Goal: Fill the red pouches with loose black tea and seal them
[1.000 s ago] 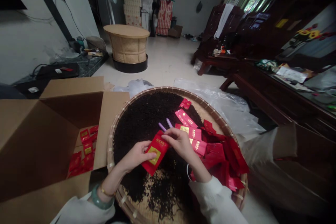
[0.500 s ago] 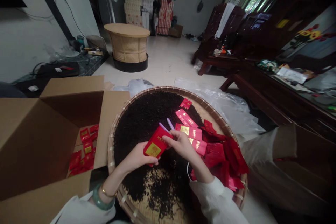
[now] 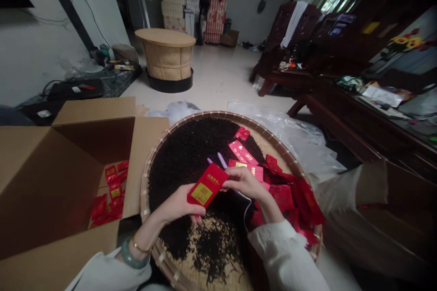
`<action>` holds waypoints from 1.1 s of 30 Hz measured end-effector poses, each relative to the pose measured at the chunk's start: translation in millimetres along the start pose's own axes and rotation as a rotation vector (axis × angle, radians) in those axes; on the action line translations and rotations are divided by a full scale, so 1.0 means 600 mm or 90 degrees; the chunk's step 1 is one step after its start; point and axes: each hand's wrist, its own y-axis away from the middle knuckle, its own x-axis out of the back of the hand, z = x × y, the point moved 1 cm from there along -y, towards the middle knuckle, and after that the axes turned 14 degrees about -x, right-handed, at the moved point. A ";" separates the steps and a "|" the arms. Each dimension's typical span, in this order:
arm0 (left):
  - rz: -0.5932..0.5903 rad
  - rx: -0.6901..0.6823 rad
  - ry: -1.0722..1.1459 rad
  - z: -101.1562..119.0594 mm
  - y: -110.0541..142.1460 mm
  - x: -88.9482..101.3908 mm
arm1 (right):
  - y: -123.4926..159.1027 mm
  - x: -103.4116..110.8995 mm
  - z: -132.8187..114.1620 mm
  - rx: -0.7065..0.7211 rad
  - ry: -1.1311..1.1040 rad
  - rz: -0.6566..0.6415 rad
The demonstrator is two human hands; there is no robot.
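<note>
Over a round bamboo tray (image 3: 146, 177) I hold a red packet (image 3: 209, 185) with gold print and a gold square. My left hand (image 3: 180, 204) grips its lower left part, thumb in front and fingers beneath. At its upper right edge, the fingers of my right hand (image 3: 244, 182) pinch the packet. Just behind it lies a purple two-armed tool (image 3: 222, 161), partly hidden by packet and hand; a white cord (image 3: 246, 211) curves beside my right wrist. Dark loose tea leaves (image 3: 184, 145) cover much of the tray. Flat red packets (image 3: 282, 200) are heaped on its right side.
An open cardboard box (image 3: 146, 163) with several filled red packets (image 3: 114, 186) stands at left. Plastic sheeting (image 3: 293, 138) lies behind the tray. At right are a bag-lined carton (image 3: 355, 191) and a dark wooden table (image 3: 372, 132). A round woven stand (image 3: 166, 57) is farther back.
My right hand has shifted slightly right, from the packet's face to its upper right edge. More of the gold print now shows. My left hand keeps its grip.
</note>
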 end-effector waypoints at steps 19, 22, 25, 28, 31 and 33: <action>0.143 -0.132 -0.045 0.029 -0.031 0.005 | -0.014 -0.058 0.029 -0.061 -0.136 0.167; 0.152 -0.095 -0.033 0.029 -0.041 0.004 | -0.018 -0.063 0.028 -0.069 -0.125 0.164; 0.167 -0.087 -0.024 0.018 -0.047 0.005 | -0.024 -0.066 0.030 -0.080 -0.120 0.166; 0.171 -0.105 -0.041 0.007 -0.051 0.010 | -0.029 -0.067 0.035 -0.082 -0.140 0.184; 0.184 -0.137 -0.085 0.003 -0.054 0.013 | -0.031 -0.068 0.040 -0.072 -0.147 0.200; 0.199 -0.152 -0.074 0.003 -0.054 0.013 | -0.033 -0.071 0.044 -0.058 -0.147 0.221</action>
